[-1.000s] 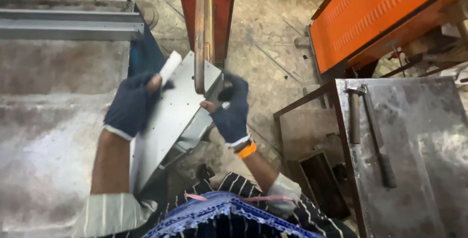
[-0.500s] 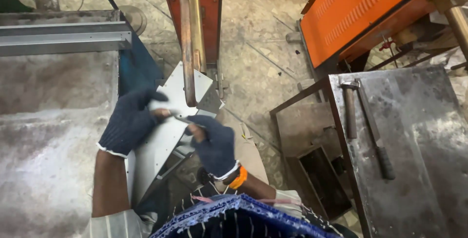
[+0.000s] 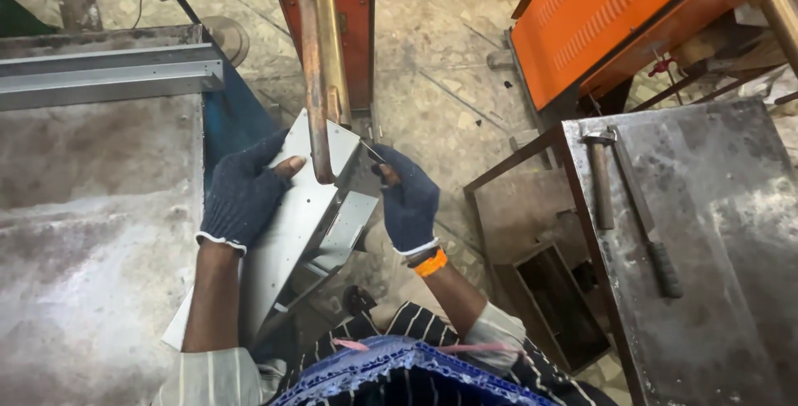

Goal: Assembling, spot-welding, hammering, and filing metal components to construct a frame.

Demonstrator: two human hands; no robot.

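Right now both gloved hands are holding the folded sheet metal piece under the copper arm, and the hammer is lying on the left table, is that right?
Not quite. In the head view the hammer lies on the right table, not the left. The rest holds: the left hand and right hand, both gloved, hold the sheet metal piece under the copper arm.

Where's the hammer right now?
Head view, right side: the metal-headed hammer lies on the grey steel table, near its left edge, beside a long dark-handled tool.
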